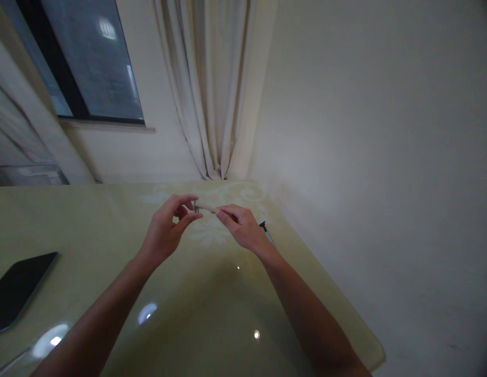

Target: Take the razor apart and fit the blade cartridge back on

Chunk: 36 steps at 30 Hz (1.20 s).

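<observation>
My left hand (165,225) pinches the crosswise, greenish head of a small T-shaped razor (206,208) between thumb and fingertips. The razor's pale beige handle runs to the right, nearly level, and my right hand (240,225) is closed on its far end. Both hands hold it above the far part of the table. Fine detail of the head is too small to make out. Just beyond my right wrist lies a second T-shaped thing (267,232) with a black head and grey handle, partly hidden by the wrist.
The glossy, pale yellow-green table (204,314) reflects lamps. A dark tablet-like slab (21,288) lies at the left. Behind the table hang beige curtains (212,94) beside a window (90,57). A white wall (377,157) runs along the table's right edge.
</observation>
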Motion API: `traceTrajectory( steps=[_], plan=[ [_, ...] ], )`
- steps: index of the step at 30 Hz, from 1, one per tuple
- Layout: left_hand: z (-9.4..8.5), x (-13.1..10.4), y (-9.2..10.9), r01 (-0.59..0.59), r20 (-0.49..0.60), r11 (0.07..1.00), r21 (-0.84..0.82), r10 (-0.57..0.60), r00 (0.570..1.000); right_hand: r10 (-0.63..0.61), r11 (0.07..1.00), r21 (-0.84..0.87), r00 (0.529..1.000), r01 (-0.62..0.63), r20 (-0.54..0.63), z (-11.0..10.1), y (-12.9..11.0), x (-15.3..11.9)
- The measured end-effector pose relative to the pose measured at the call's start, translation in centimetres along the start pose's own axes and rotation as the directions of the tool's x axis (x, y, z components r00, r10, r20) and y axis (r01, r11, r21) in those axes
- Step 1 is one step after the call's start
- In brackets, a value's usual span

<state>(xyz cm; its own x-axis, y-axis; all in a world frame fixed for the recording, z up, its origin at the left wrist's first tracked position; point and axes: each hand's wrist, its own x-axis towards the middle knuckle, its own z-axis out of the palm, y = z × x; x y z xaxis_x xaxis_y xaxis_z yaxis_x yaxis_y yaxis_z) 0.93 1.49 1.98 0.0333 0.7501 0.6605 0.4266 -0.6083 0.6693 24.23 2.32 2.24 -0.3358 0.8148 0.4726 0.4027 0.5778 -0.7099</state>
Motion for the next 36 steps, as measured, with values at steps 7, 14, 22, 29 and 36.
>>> traceTrajectory(
  steps=[7, 14, 22, 29, 36],
  plan=[
    [0.06, 0.04, 0.01, -0.008, -0.009, 1.0, 0.008, 0.008, 1.0, -0.003, 1.0, 0.012, 1.0, 0.003, 0.012, -0.11, 0.09, -0.04],
    [0.0, 0.03, -0.14, -0.021, -0.023, 0.999, 0.028, 0.021, 1.0, -0.011, 1.0, -0.017, 1.0, 0.011, 0.006, -0.09, -0.2, -0.1],
    [0.13, -0.1, -0.54, -0.017, -0.018, 0.999, 0.042, 0.018, 1.0, 0.011, 1.0, -0.002, 1.0, -0.011, -0.005, 0.1, 0.27, -0.01],
    [0.02, -0.09, -0.31, -0.038, -0.051, 0.998, 0.059, 0.041, 0.998, 0.015, 1.0, -0.012, 1.0, -0.014, 0.018, 0.1, 0.11, -0.09],
    [0.17, -0.07, -0.21, -0.082, -0.061, 0.994, 0.073, 0.087, 0.994, -0.011, 1.0, -0.006, 0.999, 0.011, 0.039, -0.06, 0.19, -0.08]
  ],
)
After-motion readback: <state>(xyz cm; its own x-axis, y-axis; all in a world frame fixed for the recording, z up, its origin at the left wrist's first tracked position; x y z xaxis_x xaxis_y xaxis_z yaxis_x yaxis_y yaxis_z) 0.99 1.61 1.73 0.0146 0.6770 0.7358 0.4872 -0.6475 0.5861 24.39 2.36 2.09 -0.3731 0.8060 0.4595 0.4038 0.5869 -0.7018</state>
